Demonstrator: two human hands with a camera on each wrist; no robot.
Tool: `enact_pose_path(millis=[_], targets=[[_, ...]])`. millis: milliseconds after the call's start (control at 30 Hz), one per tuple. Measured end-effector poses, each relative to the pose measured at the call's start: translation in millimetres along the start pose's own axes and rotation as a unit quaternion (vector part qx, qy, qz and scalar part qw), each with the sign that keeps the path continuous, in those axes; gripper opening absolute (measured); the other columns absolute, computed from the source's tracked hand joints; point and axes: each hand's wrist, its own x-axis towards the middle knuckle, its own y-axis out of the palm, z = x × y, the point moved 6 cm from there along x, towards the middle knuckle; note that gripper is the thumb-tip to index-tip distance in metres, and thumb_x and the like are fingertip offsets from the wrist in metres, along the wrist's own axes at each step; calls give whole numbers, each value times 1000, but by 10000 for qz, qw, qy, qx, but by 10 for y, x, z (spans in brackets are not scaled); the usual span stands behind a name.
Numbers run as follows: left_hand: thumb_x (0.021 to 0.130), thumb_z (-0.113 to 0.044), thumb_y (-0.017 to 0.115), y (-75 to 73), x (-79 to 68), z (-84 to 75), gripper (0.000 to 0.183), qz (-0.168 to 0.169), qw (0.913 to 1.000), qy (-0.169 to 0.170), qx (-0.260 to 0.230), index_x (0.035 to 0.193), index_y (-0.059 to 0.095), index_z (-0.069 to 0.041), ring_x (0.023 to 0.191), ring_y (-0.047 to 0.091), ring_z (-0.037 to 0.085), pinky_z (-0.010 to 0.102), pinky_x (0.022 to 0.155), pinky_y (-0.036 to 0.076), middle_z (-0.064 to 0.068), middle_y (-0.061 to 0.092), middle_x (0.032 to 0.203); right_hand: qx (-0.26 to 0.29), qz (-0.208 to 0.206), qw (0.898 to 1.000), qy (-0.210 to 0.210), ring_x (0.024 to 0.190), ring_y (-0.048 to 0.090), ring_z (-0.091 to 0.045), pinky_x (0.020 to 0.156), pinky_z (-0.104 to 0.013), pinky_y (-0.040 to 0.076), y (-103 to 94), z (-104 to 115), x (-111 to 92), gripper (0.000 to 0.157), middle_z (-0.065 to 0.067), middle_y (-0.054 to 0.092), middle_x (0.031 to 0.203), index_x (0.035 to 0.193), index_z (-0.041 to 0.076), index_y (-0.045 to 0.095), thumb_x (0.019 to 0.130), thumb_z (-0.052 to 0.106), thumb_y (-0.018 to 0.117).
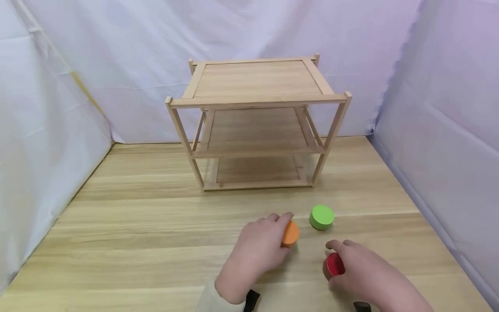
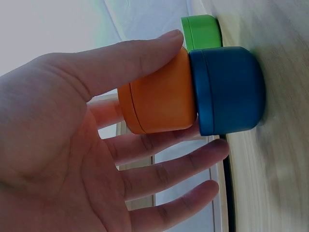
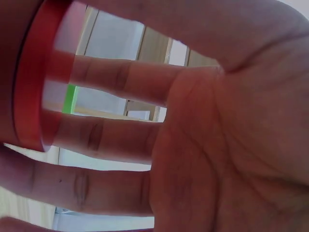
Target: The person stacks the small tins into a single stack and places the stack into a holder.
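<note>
My left hand [image 1: 260,242] pinches an orange round canister [image 1: 290,234] between the thumb and fingers. In the left wrist view the orange canister sits directly on a blue canister [image 2: 232,92], which stands on the table; the head view hides the blue one. To the right, my right hand [image 1: 360,268] grips a red canister [image 1: 335,264] at its sides, thumb nearest me. The red lid [image 3: 30,104] shows close up at the left of the right wrist view. Just beyond both hands a green canister [image 1: 322,217] stands upright on the table.
A three-tier wooden shelf [image 1: 257,102] stands at the back of the wooden table [image 1: 128,225]. White cloth walls [image 1: 440,112] rise behind and on both sides. Black straps [image 1: 251,300] show at the wrists.
</note>
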Motion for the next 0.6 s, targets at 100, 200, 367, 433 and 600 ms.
enact_pose_path(millis=[100, 200, 367, 433, 600], targets=[[85, -31, 90, -3, -10, 40, 68, 28, 9997, -91, -225, 145, 60, -20, 82, 65, 13, 30, 68, 53, 0, 75, 114, -28, -23, 9999, -111, 87, 62, -17, 77, -40, 58, -20, 30, -6, 61, -2, 67, 104, 130, 12, 68, 74, 19, 93], [86, -27, 89, 9, -29, 73, 68, 113, 9985, -155, -506, 146, 60, -19, 81, 62, 10, 29, 69, 51, 0, 74, 115, -78, -41, 9998, -199, 83, 59, -17, 73, -37, 55, -46, 56, -34, 54, -1, 64, 98, 127, 12, 69, 77, 16, 89], [85, -21, 88, 33, -43, 102, 72, 141, 9970, -227, -730, 150, 57, -18, 90, 67, 15, 35, 78, 57, 3, 74, 125, -246, -231, 9987, -386, 86, 60, -18, 75, -40, 58, -147, 119, -64, 55, -2, 65, 102, 133, 11, 68, 82, 17, 87], [85, -19, 89, 35, -38, 111, 73, 150, 9963, -242, -805, 151, 57, -17, 93, 69, 17, 38, 82, 59, 4, 74, 128, -300, -334, 9979, -460, 87, 61, -17, 77, -41, 59, -201, 147, -70, 57, -2, 66, 104, 135, 11, 67, 83, 19, 88], [84, -16, 90, 39, -4, 116, 73, 178, 9945, -161, -1023, 149, 57, -16, 98, 70, 19, 40, 88, 59, 6, 74, 130, -275, -428, 9974, -519, 87, 61, -17, 76, -40, 59, -312, 178, -90, 59, -2, 65, 105, 139, 13, 65, 85, 20, 88]])
